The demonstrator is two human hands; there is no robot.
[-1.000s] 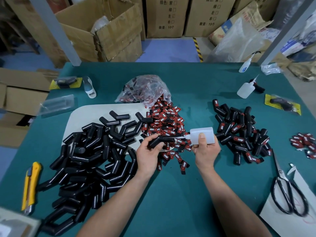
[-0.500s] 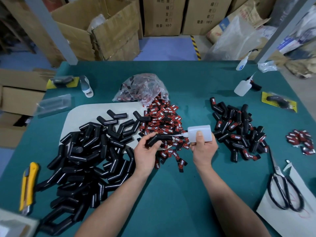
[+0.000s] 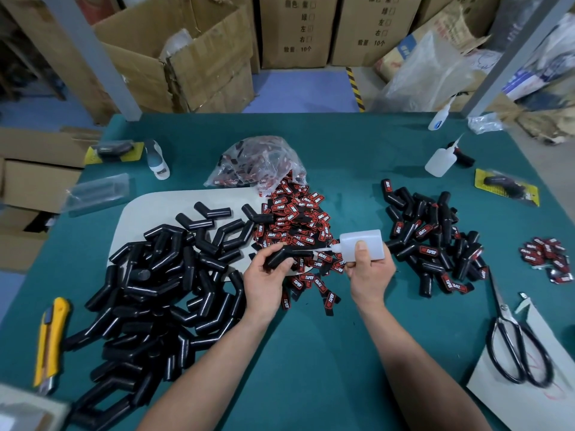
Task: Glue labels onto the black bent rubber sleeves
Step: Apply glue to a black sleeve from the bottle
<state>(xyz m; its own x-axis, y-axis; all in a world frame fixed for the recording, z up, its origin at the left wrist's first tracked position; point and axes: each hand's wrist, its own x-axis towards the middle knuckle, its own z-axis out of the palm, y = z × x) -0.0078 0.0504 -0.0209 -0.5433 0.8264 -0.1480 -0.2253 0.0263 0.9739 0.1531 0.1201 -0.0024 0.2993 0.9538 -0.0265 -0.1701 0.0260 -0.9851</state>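
Above the green bench [image 3: 342, 144] near its middle, my left hand [image 3: 266, 281] grips a black bent rubber sleeve [image 3: 280, 256] lying crosswise. My right hand [image 3: 370, 272] grips a white plastic glue bottle [image 3: 361, 244], its nozzle reaching the sleeve from the right.

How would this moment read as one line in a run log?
step: applying glue | left hand: holds bent sleeve | right hand: holds glue bottle, nozzle at sleeve | label pile: behind hands

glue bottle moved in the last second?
No. The glue bottle in the right hand keeps its gap to the labelled sleeve pile, nozzle at the sleeve held by the left hand.
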